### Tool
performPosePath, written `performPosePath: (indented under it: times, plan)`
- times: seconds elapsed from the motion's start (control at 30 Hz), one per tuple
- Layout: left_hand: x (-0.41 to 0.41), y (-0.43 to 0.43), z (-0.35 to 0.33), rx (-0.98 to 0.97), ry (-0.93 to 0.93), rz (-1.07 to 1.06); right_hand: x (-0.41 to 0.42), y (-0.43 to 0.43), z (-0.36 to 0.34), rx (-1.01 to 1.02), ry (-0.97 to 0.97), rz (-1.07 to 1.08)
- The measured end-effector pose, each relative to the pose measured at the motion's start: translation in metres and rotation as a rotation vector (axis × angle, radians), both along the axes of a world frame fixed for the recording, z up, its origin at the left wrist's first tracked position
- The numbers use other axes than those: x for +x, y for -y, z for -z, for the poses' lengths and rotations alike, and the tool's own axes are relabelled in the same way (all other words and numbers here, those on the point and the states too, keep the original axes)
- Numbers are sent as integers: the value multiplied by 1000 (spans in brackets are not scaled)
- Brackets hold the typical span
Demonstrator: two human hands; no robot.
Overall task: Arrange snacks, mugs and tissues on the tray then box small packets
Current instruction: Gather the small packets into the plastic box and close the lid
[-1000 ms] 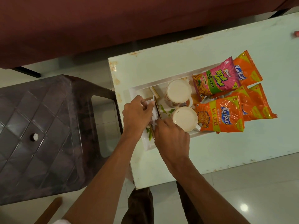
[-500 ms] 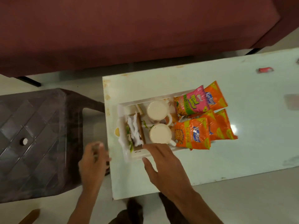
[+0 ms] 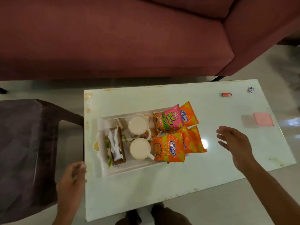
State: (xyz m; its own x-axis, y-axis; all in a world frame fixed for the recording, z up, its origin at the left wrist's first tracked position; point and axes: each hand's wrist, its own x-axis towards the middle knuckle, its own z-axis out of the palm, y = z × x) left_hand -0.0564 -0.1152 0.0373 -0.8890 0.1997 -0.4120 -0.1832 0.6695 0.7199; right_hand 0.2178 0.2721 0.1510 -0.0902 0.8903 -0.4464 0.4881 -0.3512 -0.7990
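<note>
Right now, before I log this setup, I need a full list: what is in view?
table: one, white, centre
tray: one, white, table's left part
mugs: two, cream, mid-tray
tissue holder: one, brown, tray's left end
pink snack packet: one, tray's right end
orange snack packets: apparently four, overlapping beside it
small packets: two, red and blue-white, table's far right
box: one, pink, table's right
sofa: one, maroon, behind
chair: one, dark, left
left hand: open, blurred, table's near-left edge
right hand: open, over table's right
</note>
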Motion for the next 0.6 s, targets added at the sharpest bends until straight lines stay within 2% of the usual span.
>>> performPosePath:
  times: [0.1, 0.3, 0.47, 0.6]
  plan:
    - [-13, -21, 14, -24, 15, 31, -4, -30, 29, -208, -32, -12]
    - [-27, -57, 30, 31, 86, 8, -13, -56, 87, -458, -41, -81]
    - [-23, -78, 42, 52, 156, -53, -12, -77, 122, -549, -46, -212]
    - [-23, -89, 46, 75, 248, -163, -16, -86, 138, -580, -61, -406]
